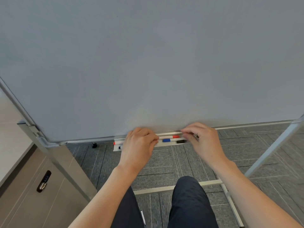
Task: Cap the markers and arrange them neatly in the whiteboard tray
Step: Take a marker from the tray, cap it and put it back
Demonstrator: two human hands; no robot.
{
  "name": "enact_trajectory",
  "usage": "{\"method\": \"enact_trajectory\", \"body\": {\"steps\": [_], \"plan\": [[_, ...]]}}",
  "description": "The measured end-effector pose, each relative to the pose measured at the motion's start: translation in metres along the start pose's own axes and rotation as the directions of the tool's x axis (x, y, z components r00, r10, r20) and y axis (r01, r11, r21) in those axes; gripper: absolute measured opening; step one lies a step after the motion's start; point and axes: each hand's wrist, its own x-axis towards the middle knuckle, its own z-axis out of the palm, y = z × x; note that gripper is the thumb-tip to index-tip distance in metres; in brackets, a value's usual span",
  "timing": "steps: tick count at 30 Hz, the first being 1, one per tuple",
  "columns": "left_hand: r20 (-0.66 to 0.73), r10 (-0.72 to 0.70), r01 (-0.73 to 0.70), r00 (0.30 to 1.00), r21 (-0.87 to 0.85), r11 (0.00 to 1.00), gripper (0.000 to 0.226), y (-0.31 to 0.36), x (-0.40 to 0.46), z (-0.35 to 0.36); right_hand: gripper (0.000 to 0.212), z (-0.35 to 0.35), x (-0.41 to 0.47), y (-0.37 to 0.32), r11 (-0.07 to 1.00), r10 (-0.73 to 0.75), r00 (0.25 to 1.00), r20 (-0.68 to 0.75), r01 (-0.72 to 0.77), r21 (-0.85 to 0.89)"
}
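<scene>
Low center of frame: your left hand (pixel 139 142) and right hand (pixel 199 137) curl fingers over the tray (pixel 117 149); grip unclear. Red marker (pixel 169 137), blue marker (pixel 171 140), black marker (pixel 181 142) lie capped, parallel.

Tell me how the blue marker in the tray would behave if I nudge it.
The blue marker looks like a stiff, slim, round barrel, so it would probably roll. It lies in the tray beside the red marker, which should stop it quickly.
</scene>
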Motion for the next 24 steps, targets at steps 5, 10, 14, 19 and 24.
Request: {"method": "enact_trajectory", "body": {"steps": [5,10,14,19,24], "plan": [[-0.02,-0.038,0.037,0.999,-0.059,0.998,0.01,-0.001,0.0,0.001,0.016,-0.009,-0.005,0.013,0.998,0.066,0.997,0.039,-0.066,0.0],[-0.035,-0.052,0.049,0.998,-0.08,0.996,0.012,-0.004,0.0,-0.003,0.016,-0.012,-0.01,0.015,0.998,0.042,0.995,0.093,-0.037,-0.054],[-0.039,-0.06,0.057,0.997,-0.072,0.996,0.013,-0.001,-0.002,-0.008,0.026,-0.005,-0.013,0.006,0.989,-0.029,0.981,0.192,0.056,-0.136],[-0.045,-0.065,0.062,0.997,-0.06,0.996,0.012,0.004,-0.013,-0.016,0.023,0.004,-0.013,-0.002,0.957,-0.094,0.977,0.189,0.141,-0.254],[-0.011,-0.073,0.072,0.997,-0.058,0.996,0.013,0.004,-0.021,-0.022,0.02,0.007,-0.011,-0.004,0.923,-0.077,0.97,0.232,0.157,-0.351]]}}
